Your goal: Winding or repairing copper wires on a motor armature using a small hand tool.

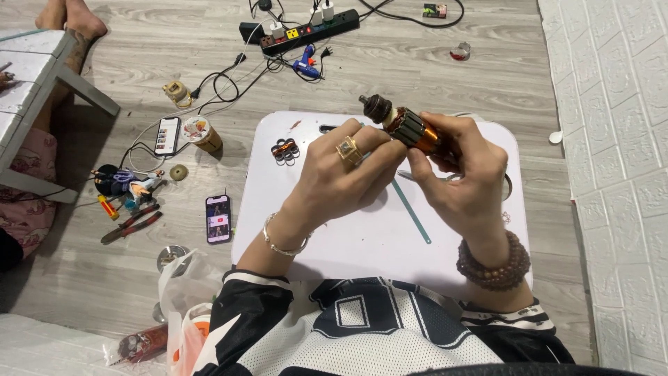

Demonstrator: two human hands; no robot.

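Note:
Both my hands hold a small motor armature (407, 127) with copper windings and a dark commutator end, lifted above a white lap table (334, 230). My left hand (344, 170), with a ring and a silver bracelet, pinches its near side with the fingertips. My right hand (463, 170), with a bead bracelet, grips the copper end from the right. A small coil of copper wire (285, 150) lies on the table to the left of my left hand. A thin teal stick (410, 209) lies on the table under my hands.
On the wooden floor to the left lie two phones (218, 218), pliers and a screwdriver (129, 223), a drink cup (202, 134) and cables. A power strip (309, 29) and a glue gun (305, 66) sit beyond the table. Another person's feet (69, 21) are at top left. A white textured mat (612, 174) covers the right.

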